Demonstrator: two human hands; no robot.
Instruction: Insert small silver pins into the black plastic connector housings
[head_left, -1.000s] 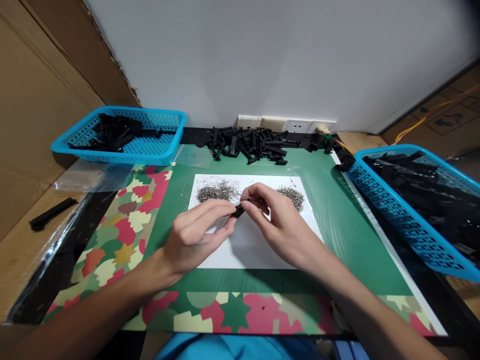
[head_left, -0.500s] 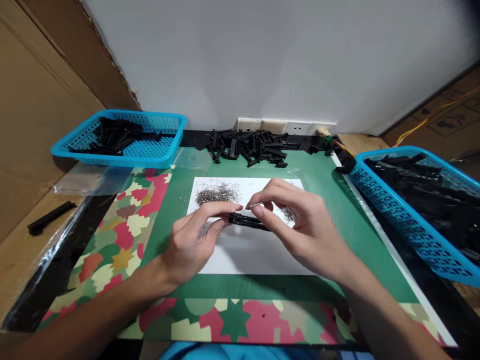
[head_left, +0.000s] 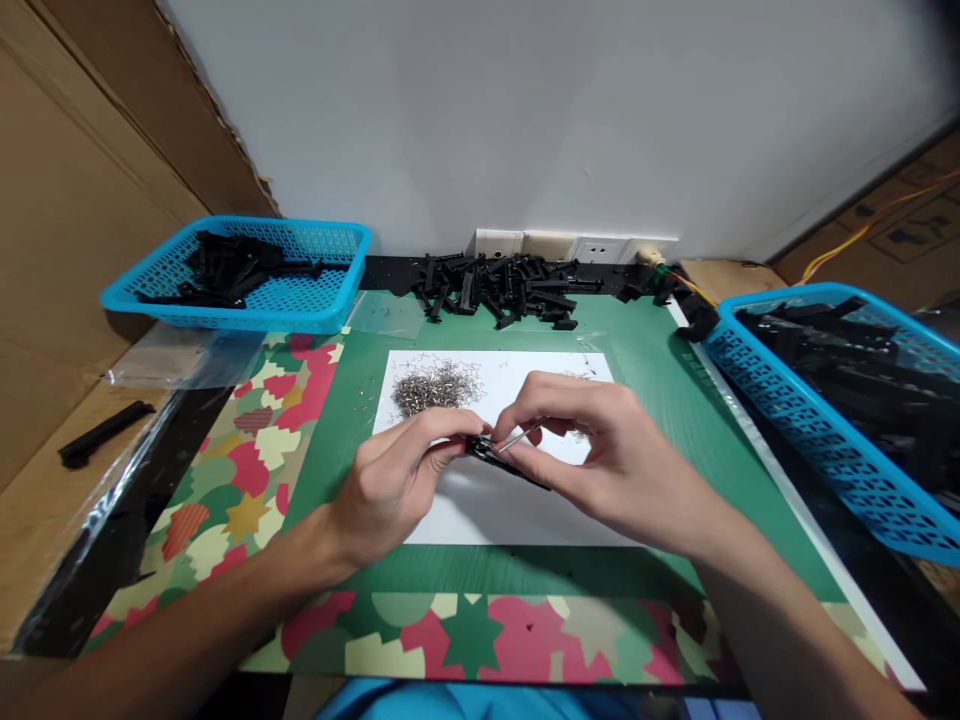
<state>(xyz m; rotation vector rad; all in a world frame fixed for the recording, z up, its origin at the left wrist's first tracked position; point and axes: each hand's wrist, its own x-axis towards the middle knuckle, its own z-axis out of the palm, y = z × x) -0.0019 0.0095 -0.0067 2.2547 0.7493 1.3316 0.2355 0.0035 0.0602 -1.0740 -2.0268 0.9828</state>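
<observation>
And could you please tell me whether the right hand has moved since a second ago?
Yes: judged against the white sheet, the right hand has shifted rightward, farther from the sheet's left edge.

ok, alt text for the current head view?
Left hand grips a black part above white paper; right hand holds a thin metal rod at it. Behind lie small metal pieces; blue baskets of black pieces stand either side.

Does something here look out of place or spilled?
One black part lies alone on the cardboard at left, apart from those in the left blue basket. A few tiny bits sit on the green mat, off the white paper, perhaps spilled.
</observation>
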